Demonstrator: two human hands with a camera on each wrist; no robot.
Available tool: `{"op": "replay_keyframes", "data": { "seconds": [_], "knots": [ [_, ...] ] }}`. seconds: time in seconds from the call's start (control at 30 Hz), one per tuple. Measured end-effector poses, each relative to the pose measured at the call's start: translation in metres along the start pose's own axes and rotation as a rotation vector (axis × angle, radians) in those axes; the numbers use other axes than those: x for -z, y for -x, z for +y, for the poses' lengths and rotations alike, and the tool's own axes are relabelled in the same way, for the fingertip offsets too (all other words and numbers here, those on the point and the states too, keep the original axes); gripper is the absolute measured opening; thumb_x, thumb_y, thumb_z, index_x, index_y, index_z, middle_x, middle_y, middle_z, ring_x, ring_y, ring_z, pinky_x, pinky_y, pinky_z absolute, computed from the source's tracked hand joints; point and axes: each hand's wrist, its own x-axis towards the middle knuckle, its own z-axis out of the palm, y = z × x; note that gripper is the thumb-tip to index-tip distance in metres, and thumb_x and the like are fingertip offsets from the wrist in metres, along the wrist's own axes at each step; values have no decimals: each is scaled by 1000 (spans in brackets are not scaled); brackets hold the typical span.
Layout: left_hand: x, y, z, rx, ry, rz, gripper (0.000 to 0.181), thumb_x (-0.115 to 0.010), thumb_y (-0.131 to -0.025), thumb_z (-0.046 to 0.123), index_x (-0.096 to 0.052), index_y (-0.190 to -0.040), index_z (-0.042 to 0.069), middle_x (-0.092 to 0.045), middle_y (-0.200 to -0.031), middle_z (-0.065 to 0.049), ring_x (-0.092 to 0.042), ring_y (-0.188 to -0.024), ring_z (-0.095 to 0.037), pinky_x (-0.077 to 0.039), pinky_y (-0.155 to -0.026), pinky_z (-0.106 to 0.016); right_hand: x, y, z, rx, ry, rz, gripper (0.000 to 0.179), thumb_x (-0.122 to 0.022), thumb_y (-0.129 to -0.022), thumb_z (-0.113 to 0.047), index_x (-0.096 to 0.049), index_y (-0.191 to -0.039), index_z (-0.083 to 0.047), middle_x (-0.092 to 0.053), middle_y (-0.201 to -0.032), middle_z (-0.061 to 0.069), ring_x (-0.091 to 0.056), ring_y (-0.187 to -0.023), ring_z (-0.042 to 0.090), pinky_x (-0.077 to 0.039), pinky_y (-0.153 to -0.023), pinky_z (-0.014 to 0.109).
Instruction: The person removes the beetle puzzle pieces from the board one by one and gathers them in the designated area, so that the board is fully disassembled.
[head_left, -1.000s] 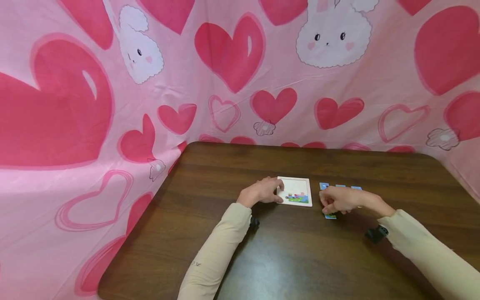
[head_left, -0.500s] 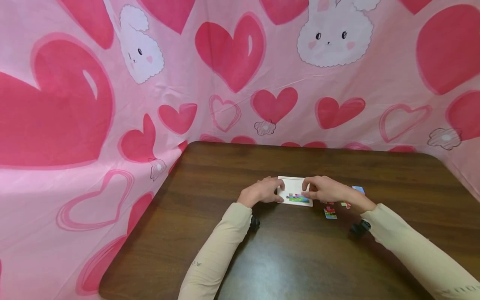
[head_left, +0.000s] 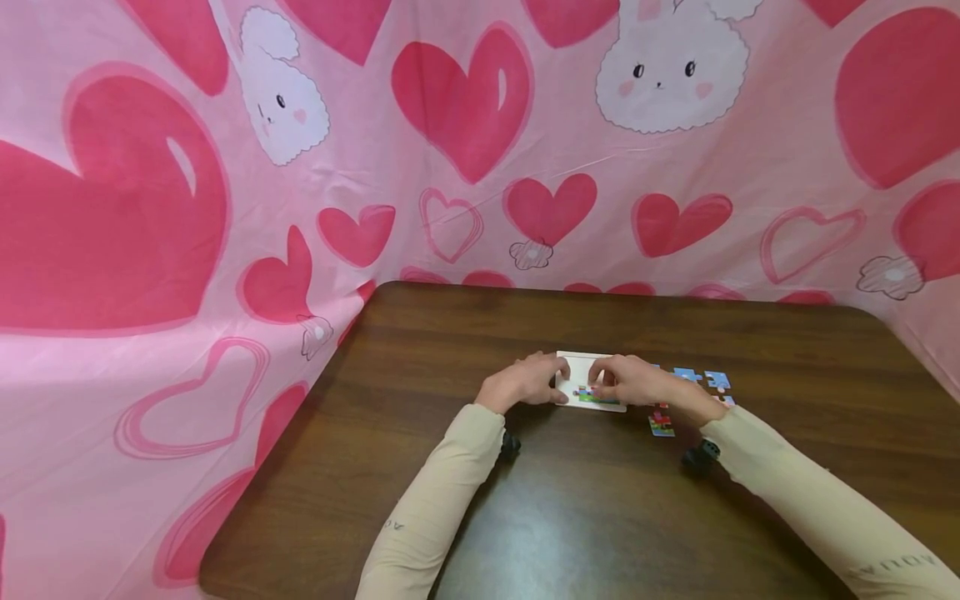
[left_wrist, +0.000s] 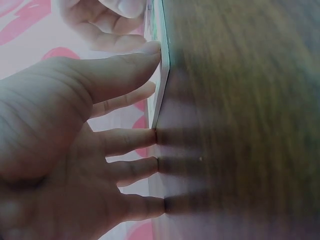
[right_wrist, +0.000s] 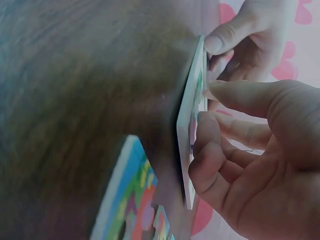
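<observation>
A white-rimmed puzzle tray [head_left: 566,357] lies on the table, with joined pieces along its near side forming a green and blue picture strip. My left hand [head_left: 528,380] is at its left edge. In the left wrist view the left thumb [left_wrist: 122,72] rests on the tray's rim, and the other fingers reach straight down to the table. Over the middle of the tray is my right hand [head_left: 633,381], its thumb and index fingertips close down at the board, pinching a puzzle piece mostly hidden by the fingers. The right hand's other fingers [right_wrist: 207,165] curl beside the tray.
Loose puzzle pieces lie right of the tray, among them a red and green piece [head_left: 662,426] nearest me and a blue one [head_left: 717,381] farther back. The brown wooden table [head_left: 570,508] meets a pink heart-print cloth [head_left: 465,242] behind it.
My right hand has moved left from the loose pieces to over the tray, then a little farther in. More loose pieces now show behind it. The left hand has stayed at the tray's edge.
</observation>
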Motion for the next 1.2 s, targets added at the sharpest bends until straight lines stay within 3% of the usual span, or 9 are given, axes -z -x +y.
{"op": "replay_keyframes", "data": {
  "seconds": [0.47, 0.83, 1.03, 1.2],
  "knots": [
    [-2, -1, 0, 1, -6, 0, 39, -69, -91, 38, -59, -123, 20, -59, -125, 1, -53, -115, -19, -43, -104, -50, -5, -3, 0, -106, -17, -16, 11, -70, -90, -14, -64, -97, -9, -60, -77, 2, -51, -48, 11, -46, -47, 27],
    [-2, -1, 0, 2, 3, -1, 39, -69, -91, 37, -58, -124, 19, -59, -126, 1, -53, -117, -20, -42, -106, -52, -5, -4, -2, -101, -20, -18, 14, -70, -90, -13, -61, -98, -7, -57, -77, 3, -50, -48, 12, -46, -46, 28],
    [-3, -1, 0, 4, 4, -5, 39, -70, -90, 38, -58, -123, 20, -58, -127, 0, -52, -118, -21, -40, -107, -53, -6, -5, -2, -82, -10, 4, 16, -73, -88, -13, -58, -94, -8, -56, -78, 2, -49, -57, 13, -43, -52, 27],
    [-2, -1, -1, 4, 2, -2, 39, -70, -90, 38, -58, -122, 21, -58, -128, 1, -52, -120, -21, -40, -108, -53, -6, -6, -3, -72, -39, 14, 17, -72, -89, -12, -56, -90, -9, -53, -75, 2, -48, -52, 13, -42, -46, 27]
  ]
}}
